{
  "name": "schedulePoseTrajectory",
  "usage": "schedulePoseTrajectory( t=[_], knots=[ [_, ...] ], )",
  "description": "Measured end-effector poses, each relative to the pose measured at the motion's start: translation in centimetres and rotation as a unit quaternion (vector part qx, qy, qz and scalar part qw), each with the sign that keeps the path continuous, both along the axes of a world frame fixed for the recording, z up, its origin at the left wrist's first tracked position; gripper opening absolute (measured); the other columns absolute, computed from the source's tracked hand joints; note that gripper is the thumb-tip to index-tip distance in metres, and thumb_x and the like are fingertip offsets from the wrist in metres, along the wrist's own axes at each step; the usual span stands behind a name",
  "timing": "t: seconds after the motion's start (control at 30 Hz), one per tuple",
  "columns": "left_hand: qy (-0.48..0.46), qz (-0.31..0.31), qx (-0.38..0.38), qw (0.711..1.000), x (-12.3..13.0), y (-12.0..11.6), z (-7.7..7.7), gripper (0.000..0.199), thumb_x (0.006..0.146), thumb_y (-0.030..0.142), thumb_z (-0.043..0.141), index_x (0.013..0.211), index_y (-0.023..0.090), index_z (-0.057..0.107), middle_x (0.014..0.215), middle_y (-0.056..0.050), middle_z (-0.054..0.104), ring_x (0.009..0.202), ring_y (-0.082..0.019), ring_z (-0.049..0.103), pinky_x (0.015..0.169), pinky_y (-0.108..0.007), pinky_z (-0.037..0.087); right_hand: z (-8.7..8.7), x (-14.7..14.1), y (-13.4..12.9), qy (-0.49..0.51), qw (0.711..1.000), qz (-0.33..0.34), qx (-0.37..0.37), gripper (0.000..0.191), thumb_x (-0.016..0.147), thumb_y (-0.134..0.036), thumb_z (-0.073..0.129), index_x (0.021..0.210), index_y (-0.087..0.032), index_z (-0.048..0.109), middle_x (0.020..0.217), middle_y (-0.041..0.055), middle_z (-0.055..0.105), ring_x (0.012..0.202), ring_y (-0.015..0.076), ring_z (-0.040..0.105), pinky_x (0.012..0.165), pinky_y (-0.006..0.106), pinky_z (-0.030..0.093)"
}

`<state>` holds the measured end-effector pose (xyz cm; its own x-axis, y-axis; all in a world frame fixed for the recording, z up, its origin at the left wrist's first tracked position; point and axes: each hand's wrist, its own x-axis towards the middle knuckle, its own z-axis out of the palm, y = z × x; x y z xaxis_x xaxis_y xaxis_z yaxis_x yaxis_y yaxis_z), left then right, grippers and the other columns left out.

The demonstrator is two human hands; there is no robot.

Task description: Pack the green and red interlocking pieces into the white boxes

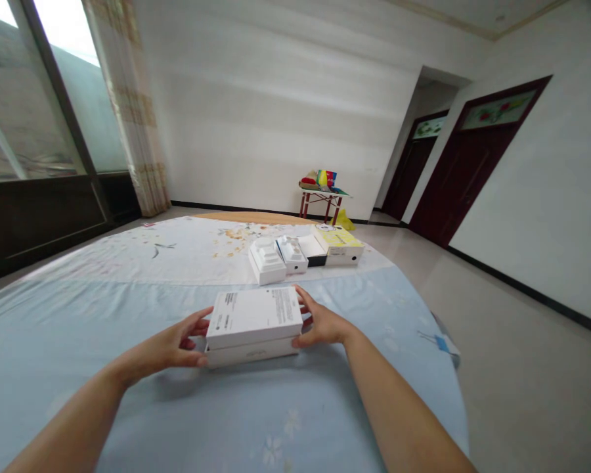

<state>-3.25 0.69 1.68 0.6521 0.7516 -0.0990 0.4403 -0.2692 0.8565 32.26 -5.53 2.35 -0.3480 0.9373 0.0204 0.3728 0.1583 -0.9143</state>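
Note:
A white box with small dark print on its lid lies on the blue cloth in front of me. A narrow gap shows between its lid and its lower part. My left hand holds the left end, thumb at the lower front corner and fingers curled behind. At the right end, my right hand grips the box with the thumb on the front corner and the fingers along the side.
Beyond the box stand a white box with a moulded top, a smaller similar one, a white and black box and a yellow and white box. The round table's edge curves at right.

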Motion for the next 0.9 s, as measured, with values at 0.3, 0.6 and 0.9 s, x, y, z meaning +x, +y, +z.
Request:
schedulePoseTrajectory(
  t=[0.3, 0.6, 0.9],
  knots=[
    [0.003, 0.022, -0.012, 1.0, -0.5, 1.7, -1.9, 0.089, 0.067, 0.048, 0.064, 0.141, 0.025, 0.018, 0.132, -0.014, 0.049, 0.121, -0.026, 0.045, 0.094, -0.042, 0.043, 0.5, 5.2, -0.8, 0.029, 0.996, -0.084, -0.002, 0.123, 0.047, -0.028, 0.082, 0.141, -0.037, 0.003, 0.14, 0.0112, 0.026, 0.111, 0.0237, 0.044, 0.078, 0.038, 0.05],
    [0.012, 0.059, -0.001, 0.998, 0.1, 1.1, -1.2, 0.077, 0.067, 0.047, 0.065, 0.135, 0.027, 0.034, 0.128, -0.008, 0.055, 0.118, -0.025, 0.049, 0.095, -0.038, 0.043, 0.3, 14.5, -4.1, 0.036, 0.969, -0.242, 0.041, 0.117, 0.052, -0.033, 0.08, 0.142, -0.031, 0.006, 0.138, 0.0122, 0.033, 0.109, 0.0248, 0.049, 0.085, 0.044, 0.048],
    [0.059, 0.142, 0.078, 0.985, 1.6, 0.9, -2.2, 0.062, 0.069, 0.052, 0.061, 0.121, 0.023, 0.048, 0.112, -0.005, 0.065, 0.101, -0.024, 0.06, 0.084, -0.034, 0.049, -0.3, 22.6, -5.4, -0.028, 0.854, -0.514, 0.08, 0.115, 0.048, -0.042, 0.077, 0.142, -0.025, 0.012, 0.132, 0.0126, 0.042, 0.102, 0.027, 0.055, 0.083, 0.041, 0.049]
  ],
)
